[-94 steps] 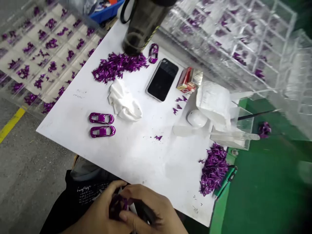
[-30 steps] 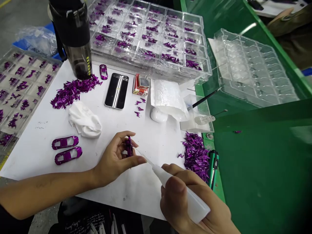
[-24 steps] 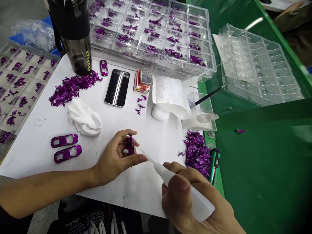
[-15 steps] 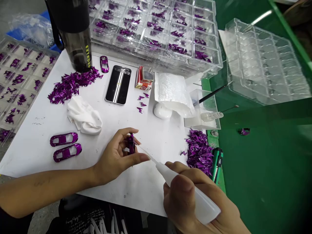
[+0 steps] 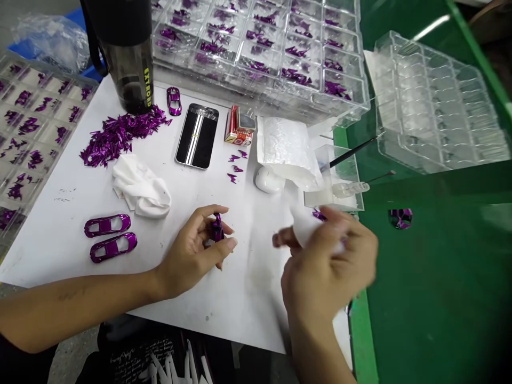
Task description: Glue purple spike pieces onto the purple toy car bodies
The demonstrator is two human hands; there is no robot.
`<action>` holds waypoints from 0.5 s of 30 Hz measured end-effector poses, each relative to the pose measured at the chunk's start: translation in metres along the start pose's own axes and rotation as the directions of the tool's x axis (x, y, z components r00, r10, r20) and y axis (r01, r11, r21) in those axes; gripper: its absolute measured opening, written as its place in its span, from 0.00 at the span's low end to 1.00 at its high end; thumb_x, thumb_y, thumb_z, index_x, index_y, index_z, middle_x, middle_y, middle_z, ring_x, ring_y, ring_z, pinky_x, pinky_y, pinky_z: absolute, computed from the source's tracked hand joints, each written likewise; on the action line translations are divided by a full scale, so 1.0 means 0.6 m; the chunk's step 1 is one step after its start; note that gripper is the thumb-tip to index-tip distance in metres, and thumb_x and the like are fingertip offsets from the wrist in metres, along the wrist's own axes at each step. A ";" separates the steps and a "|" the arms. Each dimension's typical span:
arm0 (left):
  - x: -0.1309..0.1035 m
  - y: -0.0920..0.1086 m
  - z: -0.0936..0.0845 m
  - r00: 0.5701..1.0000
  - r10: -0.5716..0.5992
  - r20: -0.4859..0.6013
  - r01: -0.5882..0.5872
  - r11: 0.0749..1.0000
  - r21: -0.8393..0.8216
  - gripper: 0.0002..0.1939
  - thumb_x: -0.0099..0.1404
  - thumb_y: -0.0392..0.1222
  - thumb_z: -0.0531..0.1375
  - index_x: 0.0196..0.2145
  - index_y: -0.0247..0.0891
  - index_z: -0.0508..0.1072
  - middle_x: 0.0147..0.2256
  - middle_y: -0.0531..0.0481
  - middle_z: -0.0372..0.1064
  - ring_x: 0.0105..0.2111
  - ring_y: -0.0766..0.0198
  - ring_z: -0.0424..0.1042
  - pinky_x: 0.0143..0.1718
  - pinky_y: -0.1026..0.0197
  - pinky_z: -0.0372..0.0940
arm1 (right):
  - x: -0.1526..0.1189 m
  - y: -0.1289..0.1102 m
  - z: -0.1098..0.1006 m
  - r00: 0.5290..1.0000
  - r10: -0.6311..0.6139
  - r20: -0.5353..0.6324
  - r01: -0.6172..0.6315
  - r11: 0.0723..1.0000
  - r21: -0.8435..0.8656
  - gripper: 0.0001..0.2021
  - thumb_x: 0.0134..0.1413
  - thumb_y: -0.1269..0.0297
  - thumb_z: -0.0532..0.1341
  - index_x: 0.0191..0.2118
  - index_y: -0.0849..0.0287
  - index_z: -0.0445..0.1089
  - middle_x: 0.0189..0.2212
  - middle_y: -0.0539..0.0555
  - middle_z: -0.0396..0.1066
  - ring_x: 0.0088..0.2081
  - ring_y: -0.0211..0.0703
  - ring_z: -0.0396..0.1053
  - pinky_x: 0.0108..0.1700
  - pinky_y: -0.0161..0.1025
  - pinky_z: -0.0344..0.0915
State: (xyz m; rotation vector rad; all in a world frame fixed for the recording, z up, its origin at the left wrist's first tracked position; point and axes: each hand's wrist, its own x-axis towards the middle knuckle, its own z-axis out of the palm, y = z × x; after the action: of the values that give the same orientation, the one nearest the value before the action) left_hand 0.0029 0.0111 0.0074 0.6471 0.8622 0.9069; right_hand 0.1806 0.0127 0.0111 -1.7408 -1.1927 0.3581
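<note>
Over the white sheet, my left hand [image 5: 196,248] pinches a small purple car shell [image 5: 217,228] upright between fingers and thumb. To its right, my right hand [image 5: 330,256] grips a white squeeze bottle [image 5: 306,226], both blurred by motion. The bottle's thin tip cannot be made out. Two purple car shells [image 5: 113,247] lie side by side left of my left hand. Several small purple pieces [image 5: 235,168] lie above my hands, below a red box [image 5: 239,127]. My right hand covers most of the purple heap beneath it.
A purple heap [image 5: 124,133] lies by a dark bottle [image 5: 130,64], with a white cloth [image 5: 140,186] and a phone [image 5: 197,136] nearby. Clear compartment trays [image 5: 260,58] stand at the back. A white pouch [image 5: 286,149] leans beside a clear holder [image 5: 336,181] on the right.
My right hand has moved up and away from the car shell with the white bottle, whose tip was at the shell before. My left hand still holds the shell, nearly unmoved.
</note>
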 end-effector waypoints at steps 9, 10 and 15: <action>0.005 -0.006 -0.003 1.000 -0.003 0.000 0.003 0.995 -0.097 0.22 0.62 0.35 0.65 0.54 0.40 0.70 0.42 0.47 0.71 0.37 0.63 0.74 0.31 0.63 0.74 | 0.004 -0.012 -0.016 0.971 0.041 0.236 0.090 0.851 -0.517 0.24 0.57 0.37 0.62 0.39 0.56 0.77 0.34 0.58 0.81 0.34 0.56 0.79 0.33 0.45 0.68; 0.006 -0.007 -0.003 1.000 -0.015 0.006 0.015 0.995 -0.100 0.21 0.62 0.35 0.65 0.53 0.40 0.71 0.41 0.48 0.71 0.36 0.64 0.75 0.32 0.62 0.75 | 0.002 -0.035 -0.028 0.967 0.018 0.255 0.136 0.806 -0.576 0.25 0.59 0.36 0.60 0.35 0.55 0.77 0.29 0.57 0.80 0.31 0.56 0.78 0.31 0.44 0.66; 0.005 -0.017 -0.008 0.997 -0.017 0.080 0.019 1.000 -0.024 0.17 0.60 0.36 0.67 0.47 0.39 0.74 0.32 0.54 0.71 0.28 0.67 0.75 0.34 0.60 0.75 | 0.030 -0.170 0.017 0.808 -0.329 0.489 0.494 0.831 -0.257 0.15 0.66 0.49 0.61 0.36 0.53 0.77 0.28 0.50 0.80 0.27 0.44 0.76 0.30 0.39 0.65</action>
State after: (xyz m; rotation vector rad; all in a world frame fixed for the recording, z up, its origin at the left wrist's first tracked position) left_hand 0.0041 0.0098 -0.0039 0.6491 0.7835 0.8685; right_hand 0.1257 0.0396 0.0955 -1.6874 -2.0418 0.2560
